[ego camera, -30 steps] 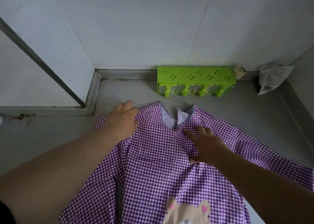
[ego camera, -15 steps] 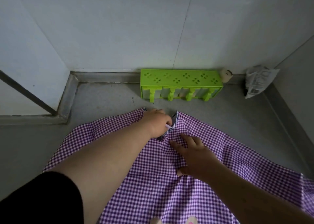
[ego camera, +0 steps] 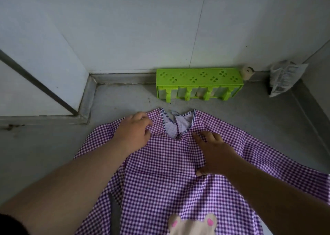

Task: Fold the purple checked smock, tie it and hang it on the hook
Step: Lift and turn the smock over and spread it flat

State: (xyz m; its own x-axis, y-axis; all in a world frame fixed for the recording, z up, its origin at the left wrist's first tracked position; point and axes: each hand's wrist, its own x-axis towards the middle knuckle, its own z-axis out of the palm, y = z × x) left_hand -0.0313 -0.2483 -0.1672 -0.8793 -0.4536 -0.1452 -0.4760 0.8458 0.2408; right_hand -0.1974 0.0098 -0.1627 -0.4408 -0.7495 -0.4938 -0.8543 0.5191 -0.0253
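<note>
Smock: the purple checked smock (ego camera: 169, 172) lies spread face up on the grey floor (ego camera: 35, 154), collar (ego camera: 175, 123) pointing toward the wall, a bear patch (ego camera: 192, 224) near the bottom edge of the view.
Sleeves: one runs out to the right across the floor; the other lies under the left forearm, and its end is hidden.
Left hand: the left hand (ego camera: 134, 133) rests palm down on the shoulder just left of the collar, fingers loosely bent, tips bunching the cloth a little; it does not look like a firm grip.
Right hand: the right hand (ego camera: 212, 151) lies flat on the chest just right of the collar, fingers spread and straight, pressing the cloth to the floor.
Step in hand: by my reading, smoothing and squaring the top of the smock before the first fold.
How to do it well: keep the right palm as an anchor and sweep the left outward from the collar along the shoulder, so wrinkles run off toward the sleeve. Line both shoulders level before folding, or the halves will not match.
Watch for: a dark gap shows in the cloth near the left forearm; flatten that overlap first.
Nearby: a green plastic rack (ego camera: 198, 83) stands against the wall, a crumpled bag (ego camera: 284, 77) to its right.
Hook: not in view.
</note>
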